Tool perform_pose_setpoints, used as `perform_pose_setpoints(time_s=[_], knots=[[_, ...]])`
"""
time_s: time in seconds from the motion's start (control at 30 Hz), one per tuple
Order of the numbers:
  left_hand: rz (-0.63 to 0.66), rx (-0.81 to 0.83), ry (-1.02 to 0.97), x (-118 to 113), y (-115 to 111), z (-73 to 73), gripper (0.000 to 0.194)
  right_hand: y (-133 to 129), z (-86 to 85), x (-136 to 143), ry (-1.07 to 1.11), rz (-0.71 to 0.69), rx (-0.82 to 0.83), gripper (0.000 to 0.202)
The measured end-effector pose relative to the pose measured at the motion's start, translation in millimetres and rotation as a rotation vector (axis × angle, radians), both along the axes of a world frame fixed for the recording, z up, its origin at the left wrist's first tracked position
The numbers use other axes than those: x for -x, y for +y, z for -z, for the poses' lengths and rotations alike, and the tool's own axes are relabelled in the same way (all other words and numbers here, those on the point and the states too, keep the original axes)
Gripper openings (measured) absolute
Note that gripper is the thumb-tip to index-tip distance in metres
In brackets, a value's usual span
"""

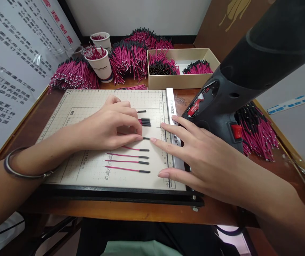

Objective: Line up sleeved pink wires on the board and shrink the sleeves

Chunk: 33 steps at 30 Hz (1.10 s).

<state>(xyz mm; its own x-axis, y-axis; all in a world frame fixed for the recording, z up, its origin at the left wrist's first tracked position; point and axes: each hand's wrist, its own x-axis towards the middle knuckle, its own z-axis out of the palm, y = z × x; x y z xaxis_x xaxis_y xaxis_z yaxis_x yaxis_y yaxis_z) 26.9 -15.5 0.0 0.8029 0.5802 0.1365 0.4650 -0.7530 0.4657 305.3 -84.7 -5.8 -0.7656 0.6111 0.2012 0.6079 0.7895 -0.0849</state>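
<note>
My left hand (117, 124) is closed in a pinch on a thin red wire with a black sleeve (146, 138) at its tip, low over the cutter board (88, 170). My right hand (192, 149) lies with fingers spread across the board's right edge and the white ruler strip (179, 160). Its index fingertip meets the end of that black sleeve. Below the pinch, several red wires (127, 161) lie in spaced rows, black ends to the right. A small bunch of black-ended wires (145, 122) sits just above, partly behind my left fingers.
A heat gun (221, 96) with a red switch stands close behind my right hand. Paper cups (100, 67) of wires, heaped wires (129, 58) and a cardboard box (179, 81) line the back. Another wire pile (257, 131) lies at the right.
</note>
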Motion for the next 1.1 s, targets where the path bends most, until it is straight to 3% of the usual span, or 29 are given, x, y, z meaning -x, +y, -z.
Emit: perform_pose_setpoints(time_s=[0.27, 1.1], knots=[[-0.013, 0.016, 0.041, -0.1, 1.6, -0.3, 0.026, -1.1, -0.3, 0.5, -0.005, -0.003, -0.002, 0.059], [0.078, -0.033, -0.023, 0.6, -0.3, 0.1, 0.015, 0.6, -0.3, -1.2, 0.010, -0.007, 0.017, 0.059]])
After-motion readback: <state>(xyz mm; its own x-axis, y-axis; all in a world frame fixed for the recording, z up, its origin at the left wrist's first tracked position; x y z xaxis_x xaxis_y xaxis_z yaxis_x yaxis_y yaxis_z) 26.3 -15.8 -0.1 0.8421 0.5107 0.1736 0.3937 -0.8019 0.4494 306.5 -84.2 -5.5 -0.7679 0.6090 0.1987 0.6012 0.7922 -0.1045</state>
